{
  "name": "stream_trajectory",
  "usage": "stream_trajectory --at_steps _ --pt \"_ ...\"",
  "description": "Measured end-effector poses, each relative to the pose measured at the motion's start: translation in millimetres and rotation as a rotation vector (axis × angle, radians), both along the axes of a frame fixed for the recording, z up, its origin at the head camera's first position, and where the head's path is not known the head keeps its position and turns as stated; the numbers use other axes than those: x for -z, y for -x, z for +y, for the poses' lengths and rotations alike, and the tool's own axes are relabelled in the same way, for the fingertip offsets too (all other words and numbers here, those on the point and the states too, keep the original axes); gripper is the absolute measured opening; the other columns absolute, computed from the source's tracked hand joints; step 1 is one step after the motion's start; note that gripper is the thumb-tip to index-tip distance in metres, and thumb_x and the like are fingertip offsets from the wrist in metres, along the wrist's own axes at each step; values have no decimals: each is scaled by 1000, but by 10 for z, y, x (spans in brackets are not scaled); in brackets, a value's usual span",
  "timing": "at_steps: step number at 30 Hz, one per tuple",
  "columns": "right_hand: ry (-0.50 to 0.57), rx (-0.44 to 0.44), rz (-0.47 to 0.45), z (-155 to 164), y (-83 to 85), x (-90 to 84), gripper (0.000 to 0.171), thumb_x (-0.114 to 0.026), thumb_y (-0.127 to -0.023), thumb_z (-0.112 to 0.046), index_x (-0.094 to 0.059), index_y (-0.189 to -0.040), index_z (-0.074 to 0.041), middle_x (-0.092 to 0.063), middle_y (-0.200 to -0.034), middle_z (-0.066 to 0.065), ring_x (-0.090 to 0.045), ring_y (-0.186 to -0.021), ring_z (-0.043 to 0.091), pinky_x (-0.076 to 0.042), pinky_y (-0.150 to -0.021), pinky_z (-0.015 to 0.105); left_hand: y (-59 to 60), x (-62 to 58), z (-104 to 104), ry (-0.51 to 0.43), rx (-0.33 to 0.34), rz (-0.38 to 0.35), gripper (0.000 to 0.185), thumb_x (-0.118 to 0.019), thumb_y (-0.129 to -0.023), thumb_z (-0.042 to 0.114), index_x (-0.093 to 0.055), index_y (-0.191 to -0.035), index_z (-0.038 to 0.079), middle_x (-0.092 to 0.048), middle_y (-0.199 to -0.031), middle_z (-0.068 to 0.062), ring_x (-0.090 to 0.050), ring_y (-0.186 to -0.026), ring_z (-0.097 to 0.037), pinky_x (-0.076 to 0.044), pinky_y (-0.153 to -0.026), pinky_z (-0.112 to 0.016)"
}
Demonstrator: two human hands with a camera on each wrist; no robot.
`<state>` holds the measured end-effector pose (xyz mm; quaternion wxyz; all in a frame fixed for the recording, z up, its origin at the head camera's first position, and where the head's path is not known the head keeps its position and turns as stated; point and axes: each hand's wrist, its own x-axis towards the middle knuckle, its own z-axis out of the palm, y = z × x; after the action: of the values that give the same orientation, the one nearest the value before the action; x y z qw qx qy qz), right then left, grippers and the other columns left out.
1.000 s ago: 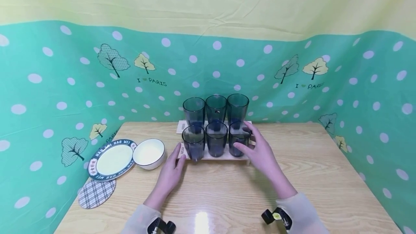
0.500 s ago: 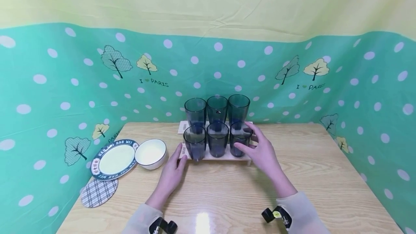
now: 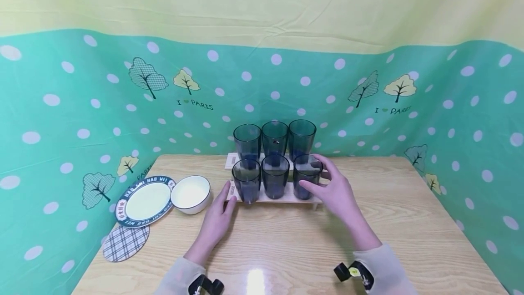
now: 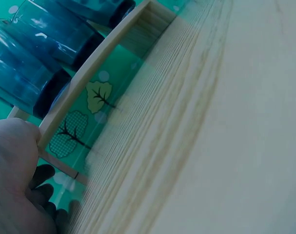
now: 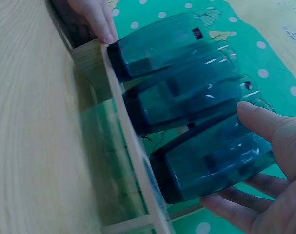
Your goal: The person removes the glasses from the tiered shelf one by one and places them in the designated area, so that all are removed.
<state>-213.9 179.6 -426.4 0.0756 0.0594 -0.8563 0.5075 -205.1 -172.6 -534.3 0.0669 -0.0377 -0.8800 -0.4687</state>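
Observation:
A two-tier wooden rack (image 3: 266,198) holds dark blue drinking glasses, three in the front row and three behind on the higher tier. My right hand (image 3: 337,190) grips the front right glass (image 3: 307,179), thumb on the near side and fingers round its right and far side. In the right wrist view this glass (image 5: 211,161) stands at the board's end, its base at or very near the board. My left hand (image 3: 217,215) holds the rack's left end; in the left wrist view its thumb lies at the board's corner, other fingers lower down. The front left glass (image 3: 247,181) is close by.
Left of the rack stand a white bowl (image 3: 190,195) and a blue-rimmed plate (image 3: 145,201). A round plaid mat (image 3: 125,243) lies in front of the plate. A patterned cloth (image 3: 262,76) hangs behind the wooden table (image 3: 286,249).
My right hand and the front right glass have shifted slightly right, widening the gap to the middle glass. The left hand stays at the rack's end. The head view has moved a little.

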Motion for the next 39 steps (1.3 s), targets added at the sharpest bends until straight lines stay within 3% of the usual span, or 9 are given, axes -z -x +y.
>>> stream_trajectory --at_steps 17,24,39 --pt "-76 3 -14 350 -69 -259 96 -92 -92 -48 -41 -171 -26 -49 -167 16 -61 -140 44 -60 -102 61 -10 -21 9 3 -1 5 63 -51 -119 34 -32 -175 10 -35 -177 -15 -34 -162 -36 -27 -134 -54" --pt "-91 39 -28 504 -101 -357 99 -89 -93 -54 -37 -173 -30 -53 -164 15 -57 -144 44 -54 -105 64 -7 -16 7 8 -2 1 64 -51 -119 34 -32 -175 10 -35 -177 -16 -34 -162 -37 -27 -134 -55" --pt "-80 160 5 713 -14 -274 103 -88 -92 -58 -34 -175 -30 -47 -169 18 -51 -147 51 -52 -105 72 -2 21 -6 -4 5 19 66 -51 -119 38 -31 -175 11 -34 -177 -15 -34 -162 -36 -27 -133 -55"
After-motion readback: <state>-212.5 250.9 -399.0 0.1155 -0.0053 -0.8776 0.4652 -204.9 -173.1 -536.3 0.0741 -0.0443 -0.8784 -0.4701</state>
